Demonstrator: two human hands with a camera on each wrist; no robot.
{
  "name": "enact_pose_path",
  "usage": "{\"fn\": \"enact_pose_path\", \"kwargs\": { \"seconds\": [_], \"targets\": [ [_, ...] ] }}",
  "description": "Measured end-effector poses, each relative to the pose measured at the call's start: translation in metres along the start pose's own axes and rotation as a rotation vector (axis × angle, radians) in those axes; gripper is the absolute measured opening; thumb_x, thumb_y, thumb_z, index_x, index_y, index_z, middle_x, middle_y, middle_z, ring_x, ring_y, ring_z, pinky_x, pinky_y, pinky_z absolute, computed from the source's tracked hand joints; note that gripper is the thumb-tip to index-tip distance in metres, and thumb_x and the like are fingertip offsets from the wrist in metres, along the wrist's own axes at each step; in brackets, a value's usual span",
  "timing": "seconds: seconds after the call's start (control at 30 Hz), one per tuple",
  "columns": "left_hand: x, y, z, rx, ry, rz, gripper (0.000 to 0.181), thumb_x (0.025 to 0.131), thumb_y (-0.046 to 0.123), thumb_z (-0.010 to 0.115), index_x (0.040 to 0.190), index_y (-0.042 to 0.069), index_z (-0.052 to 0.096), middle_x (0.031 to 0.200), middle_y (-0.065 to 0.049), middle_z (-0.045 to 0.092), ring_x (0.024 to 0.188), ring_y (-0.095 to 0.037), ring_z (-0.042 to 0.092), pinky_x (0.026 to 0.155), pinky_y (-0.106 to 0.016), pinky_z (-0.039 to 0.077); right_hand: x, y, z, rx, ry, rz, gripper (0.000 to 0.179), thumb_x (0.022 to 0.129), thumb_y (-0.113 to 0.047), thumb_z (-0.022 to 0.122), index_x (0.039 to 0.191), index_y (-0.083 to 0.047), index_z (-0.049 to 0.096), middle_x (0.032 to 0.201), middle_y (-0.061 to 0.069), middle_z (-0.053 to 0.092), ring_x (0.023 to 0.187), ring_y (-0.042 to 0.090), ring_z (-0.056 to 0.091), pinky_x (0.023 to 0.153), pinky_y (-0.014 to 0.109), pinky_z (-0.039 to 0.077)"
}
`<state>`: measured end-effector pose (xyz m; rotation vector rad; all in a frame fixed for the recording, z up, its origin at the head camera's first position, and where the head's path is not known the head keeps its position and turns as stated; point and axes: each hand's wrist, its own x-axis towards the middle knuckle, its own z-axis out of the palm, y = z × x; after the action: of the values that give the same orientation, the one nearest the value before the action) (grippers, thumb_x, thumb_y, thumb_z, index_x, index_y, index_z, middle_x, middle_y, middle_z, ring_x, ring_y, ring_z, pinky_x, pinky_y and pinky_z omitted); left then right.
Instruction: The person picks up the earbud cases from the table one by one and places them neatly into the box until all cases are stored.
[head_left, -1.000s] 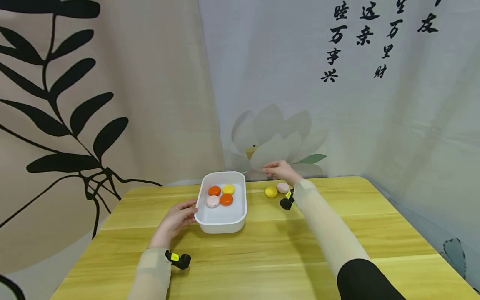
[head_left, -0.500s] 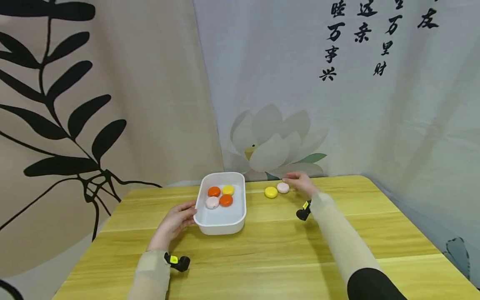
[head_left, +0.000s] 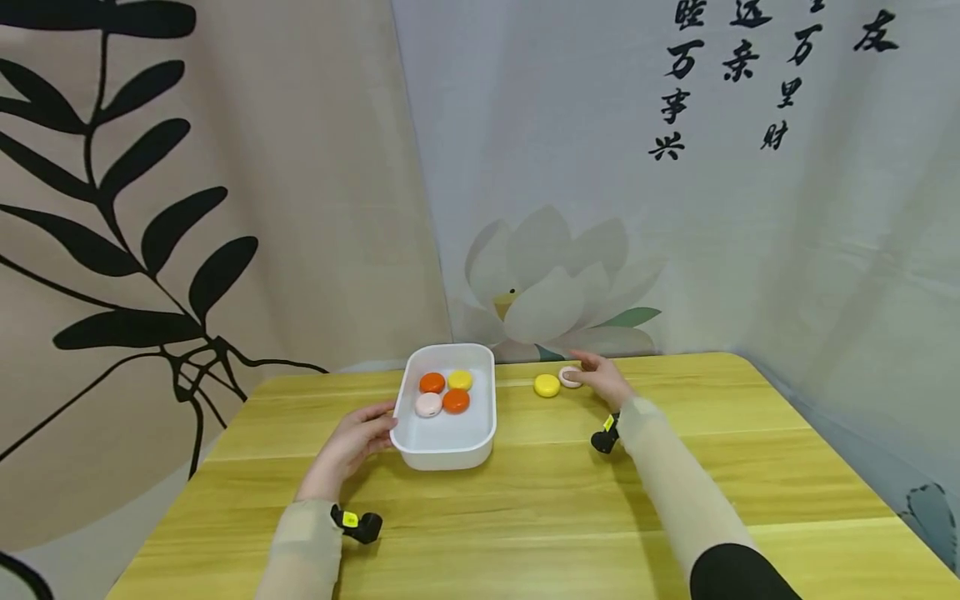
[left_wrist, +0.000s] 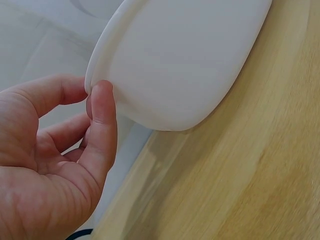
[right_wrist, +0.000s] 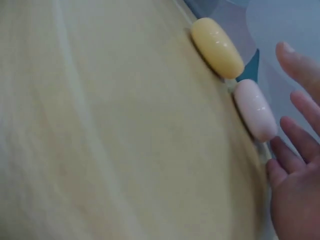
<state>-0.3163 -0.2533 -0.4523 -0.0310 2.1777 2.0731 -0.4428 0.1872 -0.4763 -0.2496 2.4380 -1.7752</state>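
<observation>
My left hand (head_left: pixel 352 442) grips the left wall of a white plastic box (head_left: pixel 446 458). The left wrist view shows the thumb (left_wrist: pixel 103 102) on the wall's outer face and other fingers behind the rim. My right hand (head_left: pixel 606 382) is beside a glossy pale pink rounded disc (right_wrist: pixel 255 111), its fingers spread and overlapping the disc's right part in the head view. Left of that disc, a matching yellow disc (head_left: pixel 547 385) lies on the table. Inside the box are two orange discs, one (head_left: pixel 455 401) nearer me, a yellow one (head_left: pixel 460 380) and a pink one (head_left: pixel 428 405).
The wooden table (head_left: pixel 495 533) has its far edge close behind the box and the loose discs. A printed cloth (head_left: pixel 337 208) with plant and flower designs hangs behind it. Each wrist carries a small black camera, such as the left one (head_left: pixel 362 525).
My right hand has come from over the table's far edge, to the right, and down beside the pink disc. The left hand keeps its grip on the box, which has not moved.
</observation>
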Motion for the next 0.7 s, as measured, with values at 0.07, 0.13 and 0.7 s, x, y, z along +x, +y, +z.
{"fn": "enact_pose_path", "kwargs": {
  "seconds": [0.07, 0.13, 0.7],
  "targets": [
    [-0.0004, 0.0000, 0.0002, 0.004, -0.001, -0.004, 0.048, 0.097, 0.005, 0.056, 0.141, -0.008, 0.042, 0.126, -0.031, 0.051, 0.089, -0.024, 0.062, 0.073, -0.025, 0.056, -0.0002, 0.0025, 0.0008, 0.006, 0.011, -0.001, 0.066, 0.092, -0.022, 0.069, 0.148, -0.004, 0.038, 0.153, 0.019, 0.030, 0.141, 0.037, 0.024, 0.115, 0.047, 0.022],
    [-0.0009, 0.0000, -0.0001, 0.009, -0.009, -0.001, 0.048, 0.097, 0.006, 0.055, 0.141, -0.009, 0.041, 0.128, -0.031, 0.050, 0.088, -0.023, 0.061, 0.074, -0.025, 0.056, -0.0001, 0.0041, 0.0015, 0.011, 0.021, -0.006, 0.065, 0.092, -0.021, 0.069, 0.146, -0.002, 0.040, 0.152, 0.019, 0.032, 0.141, 0.036, 0.026, 0.115, 0.047, 0.023],
    [0.0012, -0.0017, -0.0015, 0.015, -0.013, 0.016, 0.048, 0.098, 0.005, 0.054, 0.141, -0.010, 0.040, 0.123, -0.031, 0.052, 0.087, -0.023, 0.061, 0.073, -0.026, 0.056, 0.0016, 0.0078, 0.0072, -0.065, 0.054, 0.000, 0.060, 0.088, -0.018, 0.073, 0.140, -0.002, 0.049, 0.142, 0.019, 0.048, 0.127, 0.034, 0.046, 0.107, 0.045, 0.037]
  ]
}}
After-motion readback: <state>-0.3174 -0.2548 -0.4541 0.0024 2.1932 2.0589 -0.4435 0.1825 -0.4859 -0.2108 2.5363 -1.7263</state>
